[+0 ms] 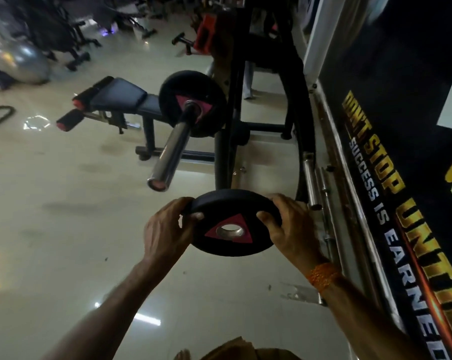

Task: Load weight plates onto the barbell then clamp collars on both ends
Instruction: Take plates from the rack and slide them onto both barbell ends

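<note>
A small black weight plate (227, 245) with a red triangle around its steel hole is held in front of me, tilted almost flat. My left hand (165, 235) grips its left rim and my right hand (290, 229) grips its right rim. The barbell's chrome sleeve (169, 152) points toward me, its open end just above and left of the held plate. One black plate (178, 87) with the same red triangle sits on the sleeve near the rack. No collar is visible.
The barbell rests on a black bench rack (232, 105) with a padded bench (121, 96) to the left. A banner wall (391, 152) runs along the right, with spare chrome bars (313, 183) at its foot. A grey exercise ball (30, 63) and machines stand far left.
</note>
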A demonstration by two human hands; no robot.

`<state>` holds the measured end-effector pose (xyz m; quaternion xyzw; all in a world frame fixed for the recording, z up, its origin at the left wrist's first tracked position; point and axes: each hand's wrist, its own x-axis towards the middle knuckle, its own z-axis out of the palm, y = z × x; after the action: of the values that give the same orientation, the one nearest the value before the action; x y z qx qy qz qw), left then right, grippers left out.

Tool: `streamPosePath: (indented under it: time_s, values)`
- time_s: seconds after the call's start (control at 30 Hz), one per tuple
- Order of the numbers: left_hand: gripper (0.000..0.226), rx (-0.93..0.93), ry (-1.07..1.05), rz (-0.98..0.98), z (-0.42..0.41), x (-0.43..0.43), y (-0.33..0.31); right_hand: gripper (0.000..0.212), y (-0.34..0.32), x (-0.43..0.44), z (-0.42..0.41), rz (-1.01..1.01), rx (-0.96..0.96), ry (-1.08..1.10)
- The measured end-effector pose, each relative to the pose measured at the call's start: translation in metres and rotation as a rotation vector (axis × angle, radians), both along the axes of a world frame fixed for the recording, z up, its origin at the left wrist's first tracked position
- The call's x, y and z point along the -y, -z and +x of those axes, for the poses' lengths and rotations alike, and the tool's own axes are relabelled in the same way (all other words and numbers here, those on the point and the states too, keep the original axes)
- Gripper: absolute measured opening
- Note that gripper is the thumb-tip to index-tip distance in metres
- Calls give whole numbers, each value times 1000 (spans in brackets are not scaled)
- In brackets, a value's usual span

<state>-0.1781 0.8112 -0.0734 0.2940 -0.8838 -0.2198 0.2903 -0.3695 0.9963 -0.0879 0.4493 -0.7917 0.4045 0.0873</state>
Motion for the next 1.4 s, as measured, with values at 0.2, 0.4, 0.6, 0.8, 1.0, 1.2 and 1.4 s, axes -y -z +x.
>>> streamPosePath:
  time_s: [0.2,0.4,0.6,0.8,1.0,1.2,1.4]
  values:
    - [36,-94,-10,-64,63,62,-26,57,-20,67,59,-92,-11,-12]
    - [41,-111,27,-81,87,125,-49,61,-36,122,97,-118,-4,50]
    - [54,-96,116,-70,74,156,-55,64,-43,145,96,-156,9,98]
    - [46,-133,141,-75,66,172,-56,66,-49,157,93,-147,-1,130]
    - [34,-130,140,-79,49,185,-57,71,-45,169,82,-130,13,184]
    - [35,-128,133,-19,11,205,-64,74,-56,192,66,-144,46,246]
    - [97,-4,310,-442,-26,235,-41,95,-37,219,38,163,-446,335]
